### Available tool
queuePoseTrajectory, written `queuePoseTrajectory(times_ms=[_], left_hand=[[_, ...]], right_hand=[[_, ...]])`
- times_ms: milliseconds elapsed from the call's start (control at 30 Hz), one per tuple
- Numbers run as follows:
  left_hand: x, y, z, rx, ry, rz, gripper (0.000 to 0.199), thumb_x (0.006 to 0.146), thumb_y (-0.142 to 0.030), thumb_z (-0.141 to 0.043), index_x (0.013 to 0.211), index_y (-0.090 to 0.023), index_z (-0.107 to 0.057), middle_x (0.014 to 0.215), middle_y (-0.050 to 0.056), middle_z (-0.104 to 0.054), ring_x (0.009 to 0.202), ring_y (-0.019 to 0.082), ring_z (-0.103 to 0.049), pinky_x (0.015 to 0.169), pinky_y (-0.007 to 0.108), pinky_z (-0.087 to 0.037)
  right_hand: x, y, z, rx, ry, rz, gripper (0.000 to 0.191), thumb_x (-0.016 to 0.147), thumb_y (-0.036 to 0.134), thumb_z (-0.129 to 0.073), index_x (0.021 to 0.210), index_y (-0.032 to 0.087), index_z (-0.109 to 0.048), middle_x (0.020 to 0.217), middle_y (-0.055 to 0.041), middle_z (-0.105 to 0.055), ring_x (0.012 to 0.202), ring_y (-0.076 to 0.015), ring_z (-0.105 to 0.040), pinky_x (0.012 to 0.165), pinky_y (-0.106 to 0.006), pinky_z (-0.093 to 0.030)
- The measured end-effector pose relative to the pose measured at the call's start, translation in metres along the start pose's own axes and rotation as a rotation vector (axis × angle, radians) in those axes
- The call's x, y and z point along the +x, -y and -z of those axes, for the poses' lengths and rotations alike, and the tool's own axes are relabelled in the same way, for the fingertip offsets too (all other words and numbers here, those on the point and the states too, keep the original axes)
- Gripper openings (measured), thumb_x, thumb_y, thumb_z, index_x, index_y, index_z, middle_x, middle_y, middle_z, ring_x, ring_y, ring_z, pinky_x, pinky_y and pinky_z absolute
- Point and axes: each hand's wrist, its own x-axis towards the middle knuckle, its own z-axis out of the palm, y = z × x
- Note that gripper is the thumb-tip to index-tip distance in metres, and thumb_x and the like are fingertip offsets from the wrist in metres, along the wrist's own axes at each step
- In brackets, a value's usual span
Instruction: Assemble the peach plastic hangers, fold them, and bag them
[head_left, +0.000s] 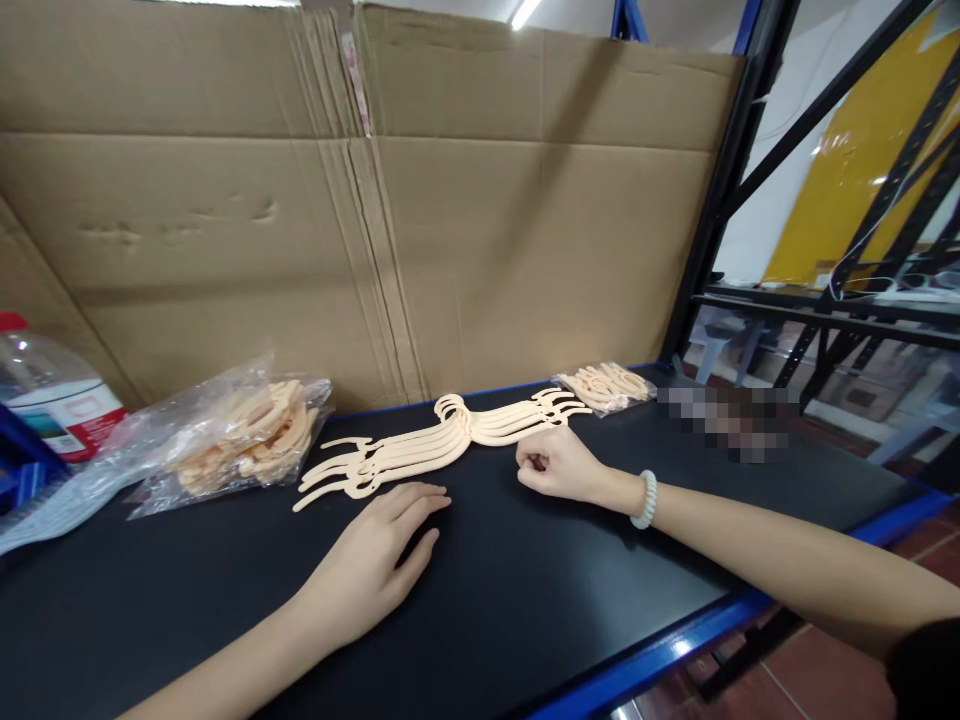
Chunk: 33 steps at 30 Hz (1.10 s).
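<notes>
A row of nested cream plastic clothes hangers lies on the black tabletop in front of me, hooks bunched together at the middle. My left hand rests palm down just in front of the hangers' left half, fingers stretched out and thumb apart, holding nothing. Near their right half, my right hand is curled into a loose fist, with no object showing in it. A pale coiled band circles the right wrist.
At the left, a clear plastic bag holds more cream pieces, near a bottle with a red cap and a pale blue-grey brush-like item. Another bag of cream pieces lies at the back right. A cardboard wall closes off the back.
</notes>
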Motion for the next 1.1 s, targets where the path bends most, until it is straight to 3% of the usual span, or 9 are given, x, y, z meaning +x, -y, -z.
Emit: queuePoseTrajectory(times_ms=[167,433,533,600,700,867,1100], left_hand=[[-0.001,0.0,-0.001,-0.005,0.014,0.011,0.029,0.09,-0.022,-0.042,0.113,-0.021,-0.059,0.12,0.009,-0.062,0.111,0.023,-0.058,0.095,0.039,-0.049],[-0.003,0.002,-0.001,-0.04,0.016,0.022,0.029,0.089,-0.019,-0.044,0.115,-0.022,-0.057,0.121,0.008,-0.061,0.112,0.022,-0.057,0.095,0.038,-0.05],[-0.004,0.002,-0.001,-0.063,0.007,0.021,0.03,0.088,-0.018,-0.045,0.116,-0.022,-0.057,0.121,0.008,-0.061,0.112,0.022,-0.058,0.096,0.038,-0.05],[-0.005,0.002,0.0,-0.075,0.002,0.026,0.03,0.088,-0.018,-0.046,0.116,-0.023,-0.058,0.121,0.008,-0.061,0.112,0.022,-0.058,0.095,0.039,-0.05],[-0.006,0.001,0.001,-0.087,-0.002,0.034,0.03,0.088,-0.019,-0.046,0.115,-0.023,-0.058,0.12,0.008,-0.061,0.111,0.022,-0.058,0.095,0.038,-0.05],[-0.008,0.003,0.0,-0.09,0.01,0.04,0.03,0.088,-0.019,-0.046,0.116,-0.022,-0.057,0.121,0.008,-0.06,0.113,0.021,-0.056,0.097,0.038,-0.048],[-0.009,0.004,-0.001,-0.097,0.028,0.041,0.03,0.088,-0.017,-0.046,0.116,-0.022,-0.056,0.12,0.007,-0.06,0.113,0.02,-0.055,0.098,0.036,-0.048]], right_hand=[[0.002,0.0,0.002,0.12,0.034,-0.02,0.018,0.062,0.003,-0.045,0.056,0.016,-0.056,0.05,0.0042,-0.05,0.046,-0.0072,-0.043,0.048,-0.018,-0.032],[-0.001,-0.006,0.004,0.315,0.075,-0.201,0.019,0.071,0.008,-0.052,0.076,0.016,-0.069,0.055,0.0023,-0.058,0.048,-0.0081,-0.048,0.046,-0.018,-0.036],[0.001,-0.011,0.01,0.302,0.055,-0.248,0.011,0.075,0.021,-0.062,0.067,0.016,-0.066,0.056,0.0007,-0.06,0.05,-0.0097,-0.05,0.047,-0.021,-0.038],[0.002,-0.016,0.017,0.232,0.035,-0.266,0.024,0.077,0.031,-0.064,0.059,0.016,-0.062,0.055,-0.0002,-0.06,0.051,-0.0112,-0.051,0.048,-0.023,-0.039],[0.004,-0.027,0.027,0.071,0.014,-0.218,0.023,0.083,0.032,-0.058,0.068,0.017,-0.067,0.064,-0.0028,-0.065,0.059,-0.0153,-0.056,0.056,-0.028,-0.044],[0.004,-0.046,0.028,-0.071,0.005,-0.042,0.015,0.084,0.025,-0.057,0.093,0.02,-0.068,0.093,-0.0074,-0.069,0.093,-0.0232,-0.06,0.086,-0.041,-0.047],[0.001,-0.05,0.019,-0.1,0.072,-0.004,0.018,0.084,0.024,-0.06,0.1,0.02,-0.067,0.097,-0.0085,-0.067,0.097,-0.0243,-0.059,0.088,-0.043,-0.047]])
